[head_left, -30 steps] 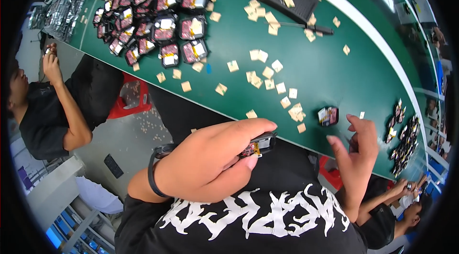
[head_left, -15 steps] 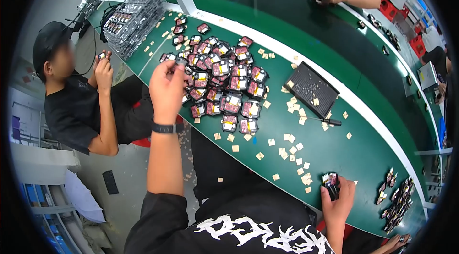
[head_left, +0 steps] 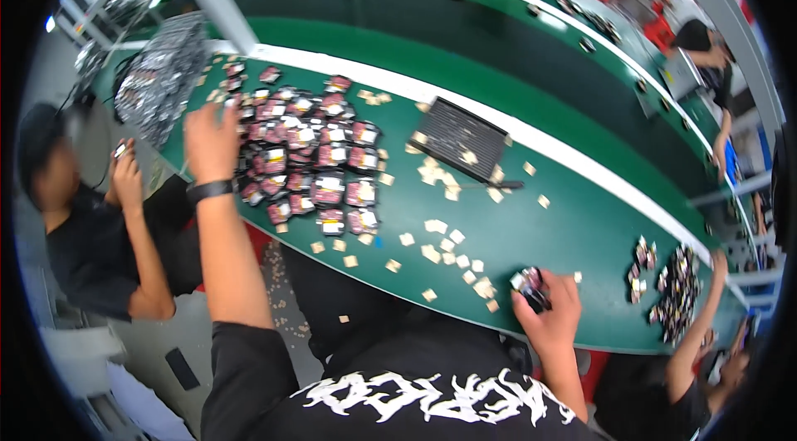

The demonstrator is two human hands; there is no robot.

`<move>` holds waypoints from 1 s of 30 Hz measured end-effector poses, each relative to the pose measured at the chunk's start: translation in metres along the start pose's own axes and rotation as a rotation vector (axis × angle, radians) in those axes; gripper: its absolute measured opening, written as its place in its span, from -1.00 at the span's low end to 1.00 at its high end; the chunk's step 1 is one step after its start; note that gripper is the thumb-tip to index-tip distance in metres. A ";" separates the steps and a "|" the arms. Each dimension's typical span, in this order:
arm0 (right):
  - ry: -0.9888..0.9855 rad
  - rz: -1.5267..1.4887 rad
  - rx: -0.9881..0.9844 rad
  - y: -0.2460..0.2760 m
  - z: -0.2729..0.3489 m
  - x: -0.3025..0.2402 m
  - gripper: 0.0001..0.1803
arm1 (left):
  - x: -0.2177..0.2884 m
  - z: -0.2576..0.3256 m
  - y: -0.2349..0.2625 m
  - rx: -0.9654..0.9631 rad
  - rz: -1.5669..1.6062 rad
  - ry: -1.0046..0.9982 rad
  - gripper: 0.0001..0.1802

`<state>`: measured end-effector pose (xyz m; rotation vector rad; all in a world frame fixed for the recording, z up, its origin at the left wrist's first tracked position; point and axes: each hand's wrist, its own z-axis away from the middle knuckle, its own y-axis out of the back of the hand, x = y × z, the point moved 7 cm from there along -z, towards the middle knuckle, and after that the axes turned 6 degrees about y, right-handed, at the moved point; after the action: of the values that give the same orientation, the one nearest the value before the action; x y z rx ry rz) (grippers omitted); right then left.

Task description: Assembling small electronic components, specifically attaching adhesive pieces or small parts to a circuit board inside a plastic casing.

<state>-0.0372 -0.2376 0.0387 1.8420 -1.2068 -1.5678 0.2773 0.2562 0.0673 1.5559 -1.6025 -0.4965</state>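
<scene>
A heap of small black electronic modules [head_left: 330, 185] with pink and white faces lies on the green table at left centre. At its far left side, my left hand [head_left: 212, 142] reaches in; its fingertips are beside a module, and blur hides whether they grip it. Near the front edge at right, my right hand [head_left: 554, 308] is closed around a few black modules [head_left: 530, 287]. Small beige square pieces [head_left: 448, 254] lie scattered between the heap and my right hand.
Behind the squares sit a black ribbed tray [head_left: 461, 138] and a screwdriver [head_left: 506, 185]. Another module pile [head_left: 674, 291] lies at far right. Stacked clear plastic trays [head_left: 162, 75] stand at far left. A person [head_left: 108, 233] sits at left; other people work across and at right.
The whole view has swung, shifting the table leftward in the picture. My left hand has moved toward the far left side of the heap. My right hand still holds its modules.
</scene>
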 end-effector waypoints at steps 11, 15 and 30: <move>0.369 -0.151 -0.176 0.000 -0.040 -0.052 -0.33 | 0.240 0.275 0.047 -1.733 1.480 0.369 -0.51; 0.465 -0.190 -0.424 -0.009 -0.044 -0.056 -0.34 | 0.249 0.300 0.040 -1.866 1.527 0.327 -0.56; -0.638 -1.229 -0.471 -0.042 0.009 0.000 -0.78 | 0.248 0.306 0.023 -1.599 1.404 0.426 -0.67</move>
<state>-0.0321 -0.2133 0.0033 1.8244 0.3703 -2.8718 0.0537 -0.0560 -0.0227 -0.6623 -0.9604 -0.3480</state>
